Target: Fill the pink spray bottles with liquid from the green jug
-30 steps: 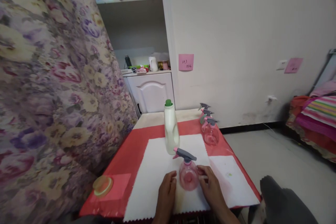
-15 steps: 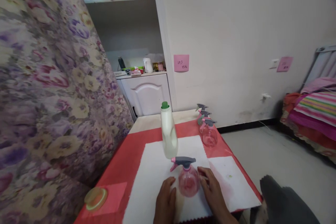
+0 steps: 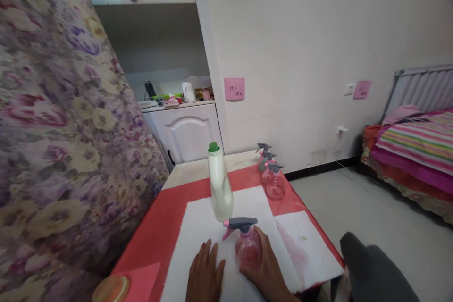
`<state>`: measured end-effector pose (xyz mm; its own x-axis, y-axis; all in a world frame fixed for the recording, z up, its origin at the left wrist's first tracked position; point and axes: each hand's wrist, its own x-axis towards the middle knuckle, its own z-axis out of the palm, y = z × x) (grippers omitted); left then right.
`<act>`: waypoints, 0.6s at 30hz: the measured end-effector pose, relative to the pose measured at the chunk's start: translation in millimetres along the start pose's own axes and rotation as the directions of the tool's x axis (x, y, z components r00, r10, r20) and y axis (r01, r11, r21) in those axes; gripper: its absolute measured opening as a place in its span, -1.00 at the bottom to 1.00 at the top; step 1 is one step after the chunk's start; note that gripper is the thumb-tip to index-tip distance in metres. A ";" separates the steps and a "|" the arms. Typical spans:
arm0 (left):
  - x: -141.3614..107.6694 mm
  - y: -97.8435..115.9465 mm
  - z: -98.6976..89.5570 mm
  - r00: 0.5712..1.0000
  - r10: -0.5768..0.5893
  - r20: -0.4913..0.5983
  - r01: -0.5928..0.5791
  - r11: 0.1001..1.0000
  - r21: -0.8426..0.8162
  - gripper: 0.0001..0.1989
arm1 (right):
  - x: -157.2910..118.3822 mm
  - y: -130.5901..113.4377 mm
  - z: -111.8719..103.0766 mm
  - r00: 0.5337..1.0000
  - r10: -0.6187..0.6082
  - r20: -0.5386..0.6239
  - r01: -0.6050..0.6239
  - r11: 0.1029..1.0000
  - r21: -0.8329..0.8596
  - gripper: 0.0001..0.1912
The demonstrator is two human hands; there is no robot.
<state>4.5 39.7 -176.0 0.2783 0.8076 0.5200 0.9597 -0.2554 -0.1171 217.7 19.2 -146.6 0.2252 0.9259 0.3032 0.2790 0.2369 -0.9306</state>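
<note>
A clear pink spray bottle with a grey and pink trigger head stands upright on the white sheet. My right hand is wrapped around its right side, thumb low at the front. To the left of it, my left hand lies on the white sheet, fingers stretched out, holding nothing. Behind the spray bottle stands a tall pale green jug with a green top and a handle in its side.
Several similar spray bottles line the table's right edge. A second, stained white sheet lies at the right. At the lower left sits a round yellowish lid-like object by a pink paper. A floral curtain hangs left.
My right hand has closed around the spray bottle from the right. My left hand has moved away from it and flattened on the sheet. The view has swung to the right.
</note>
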 end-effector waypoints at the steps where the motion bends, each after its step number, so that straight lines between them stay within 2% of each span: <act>1: 0.2 -0.9 1.3 1.000 0.004 -0.007 -0.004 1.000 0.000 -0.58 | -0.1 -2.0 1.2 0.999 0.005 -0.034 -0.005 1.000 0.006 -0.15; 3: 0.5 -3.0 4.2 1.000 0.006 -0.025 -0.006 1.000 -0.009 -0.58 | -0.1 -5.6 0.0 0.998 0.027 -0.065 -0.024 0.999 0.033 -0.19; 6: 0.2 -5.7 8.6 0.999 0.005 -0.051 -0.006 1.000 -0.019 -0.59 | 5.7 -6.3 -13.9 0.998 0.067 -0.012 -0.066 0.994 0.087 -0.19; 9: -0.8 -7.7 13.1 0.998 0.006 -0.063 -0.009 0.999 -0.041 -0.58 | 24.7 1.1 -40.3 0.998 0.059 0.013 -0.061 0.990 0.130 -0.19; 15: -1.3 -13.0 24.0 0.999 -0.018 -0.049 0.013 0.996 -0.089 -0.57 | 84.7 29.9 -101.6 0.994 0.013 -0.106 0.002 0.990 0.140 -0.20; 18: -2.4 -18.4 31.7 0.999 -0.015 -0.048 0.010 0.994 -0.106 -0.58 | 105.8 42.7 -122.1 0.989 -0.009 -0.149 0.029 0.991 0.129 -0.18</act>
<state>-12.5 59.3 -201.8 0.2619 0.7849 0.5616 0.9530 -0.3022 -0.0220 367.4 91.3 -129.1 0.3591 0.8696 0.3388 0.1625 0.2992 -0.9403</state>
